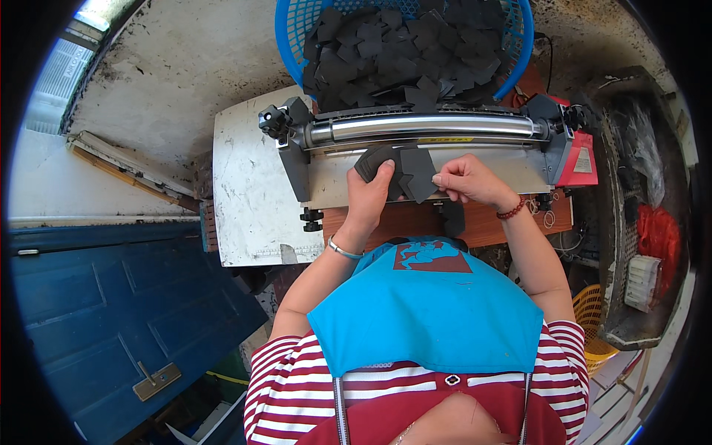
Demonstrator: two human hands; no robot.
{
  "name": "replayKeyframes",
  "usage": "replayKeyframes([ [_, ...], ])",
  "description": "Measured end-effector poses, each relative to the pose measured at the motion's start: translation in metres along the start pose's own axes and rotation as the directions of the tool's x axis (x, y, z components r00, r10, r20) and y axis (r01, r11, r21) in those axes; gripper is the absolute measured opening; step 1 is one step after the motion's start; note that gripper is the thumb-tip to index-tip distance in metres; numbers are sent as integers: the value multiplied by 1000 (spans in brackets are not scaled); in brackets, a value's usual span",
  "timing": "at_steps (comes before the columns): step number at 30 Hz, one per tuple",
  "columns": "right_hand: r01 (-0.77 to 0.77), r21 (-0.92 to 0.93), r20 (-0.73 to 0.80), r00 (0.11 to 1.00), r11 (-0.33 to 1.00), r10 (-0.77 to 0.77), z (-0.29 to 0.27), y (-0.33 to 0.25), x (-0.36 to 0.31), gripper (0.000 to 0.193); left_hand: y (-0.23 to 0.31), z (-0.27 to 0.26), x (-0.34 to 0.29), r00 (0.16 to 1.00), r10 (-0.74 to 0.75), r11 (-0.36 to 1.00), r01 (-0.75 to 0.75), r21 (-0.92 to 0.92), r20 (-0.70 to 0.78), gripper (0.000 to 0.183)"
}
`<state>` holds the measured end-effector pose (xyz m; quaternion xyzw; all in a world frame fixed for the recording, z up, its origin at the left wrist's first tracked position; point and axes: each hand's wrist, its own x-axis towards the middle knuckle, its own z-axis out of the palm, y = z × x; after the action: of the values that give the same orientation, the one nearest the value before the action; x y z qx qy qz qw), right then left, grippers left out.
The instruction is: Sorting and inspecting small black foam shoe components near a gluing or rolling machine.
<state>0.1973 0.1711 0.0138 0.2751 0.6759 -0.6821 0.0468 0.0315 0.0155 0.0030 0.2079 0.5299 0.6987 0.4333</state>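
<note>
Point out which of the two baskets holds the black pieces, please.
The blue basket, beyond the roller machine: it is heaped with black pieces like those in the left hand. The other, a yellow basket at lower right, shows none.

A bright blue apron covers a maroon-and-white striped shirt.

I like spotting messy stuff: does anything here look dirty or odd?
Yes: the wall has dark blotches, and the white tabletop left of the roller machine is smudged. Dark marks stand out on pale surfaces.
</note>
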Motion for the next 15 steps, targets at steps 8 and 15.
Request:
replayKeyframes([
  [8, -124, -258, -219, 973, 958, 67, -10, -4, 17, 36, 3, -5, 1, 998, 17, 997, -12, 74, -59, 18],
  [15, 56, -142, -115, 991, 988, -73, 18, -10, 8, 36, 0, 5, 0, 999, -34, 999, 34, -6, -5, 14],
])
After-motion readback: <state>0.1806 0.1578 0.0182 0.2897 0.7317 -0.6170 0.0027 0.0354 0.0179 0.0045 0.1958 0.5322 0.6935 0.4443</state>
